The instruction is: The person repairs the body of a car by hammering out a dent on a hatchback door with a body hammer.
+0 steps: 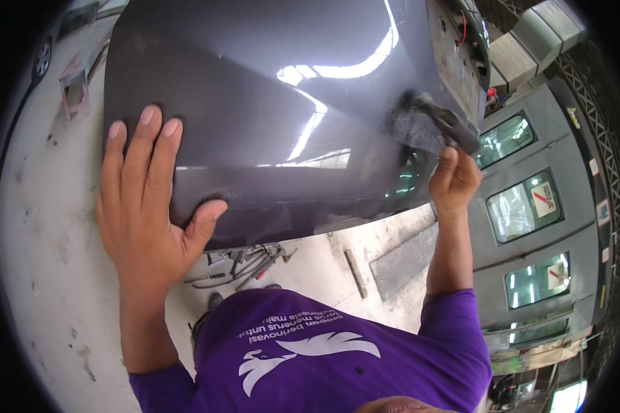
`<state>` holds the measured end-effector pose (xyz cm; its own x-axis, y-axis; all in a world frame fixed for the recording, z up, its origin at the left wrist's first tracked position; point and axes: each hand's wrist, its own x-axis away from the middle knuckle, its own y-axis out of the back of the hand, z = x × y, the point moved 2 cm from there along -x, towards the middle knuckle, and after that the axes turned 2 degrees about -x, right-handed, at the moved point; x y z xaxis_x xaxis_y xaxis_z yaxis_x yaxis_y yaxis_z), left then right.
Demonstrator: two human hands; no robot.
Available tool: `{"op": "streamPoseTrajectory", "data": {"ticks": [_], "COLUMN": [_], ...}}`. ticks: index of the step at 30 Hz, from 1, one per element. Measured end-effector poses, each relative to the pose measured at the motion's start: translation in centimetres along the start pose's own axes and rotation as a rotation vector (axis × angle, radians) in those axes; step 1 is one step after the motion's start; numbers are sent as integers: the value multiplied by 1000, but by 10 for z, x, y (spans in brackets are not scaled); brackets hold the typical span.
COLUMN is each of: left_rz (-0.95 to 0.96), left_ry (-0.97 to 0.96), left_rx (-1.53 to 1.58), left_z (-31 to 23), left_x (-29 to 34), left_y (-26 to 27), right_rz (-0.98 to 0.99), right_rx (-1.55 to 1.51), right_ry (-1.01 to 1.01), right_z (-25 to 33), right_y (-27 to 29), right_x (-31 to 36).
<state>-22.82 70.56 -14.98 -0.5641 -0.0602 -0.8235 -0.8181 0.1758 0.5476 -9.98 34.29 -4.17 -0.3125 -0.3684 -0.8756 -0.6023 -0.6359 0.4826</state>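
Note:
A glossy dark grey car body panel [255, 82] lies in front of me, with bright light reflections across it. My left hand [148, 199] rests on its left edge, fingers stretched and thumb apart, holding nothing. At the panel's right side, my right hand [455, 177] pinches the near end of a dark, elongated block-like tool [451, 124]. The tool's far end lies against or just over a dull, dusty black patch [410, 120] on the panel. Its underside is hidden, so I cannot tell its exact kind.
Below the panel's near edge, several hand tools [244, 265] lie on the pale floor [62, 289]. A ribbed grey mat [410, 261] and a narrow bar [355, 273] are also there. Grey booth doors with windows [530, 206] stand to the right. At the far left is a small stand [76, 86].

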Motion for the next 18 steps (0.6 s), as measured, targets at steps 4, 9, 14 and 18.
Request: {"op": "streamPoseTrajectory", "data": {"ticks": [4,9,14,18], "left_rz": [-11,-48,-31,-39], "left_ry": [-20,-22,-49,-6], "left_rx": [-3,-17,18,16], "left_z": [-6,-7,-7,-3], "left_x": [-1,4,1,1], "left_y": [0,-4,-1,-2], "right_rz": [50,63,150,87], "right_rx": [26,-125,81,5], "right_ry": [110,-74,24,-25], "right_z": [-19,17,-5,8], "right_y": [-4,4,1,21], "right_x": [8,-11,6,-17]}}
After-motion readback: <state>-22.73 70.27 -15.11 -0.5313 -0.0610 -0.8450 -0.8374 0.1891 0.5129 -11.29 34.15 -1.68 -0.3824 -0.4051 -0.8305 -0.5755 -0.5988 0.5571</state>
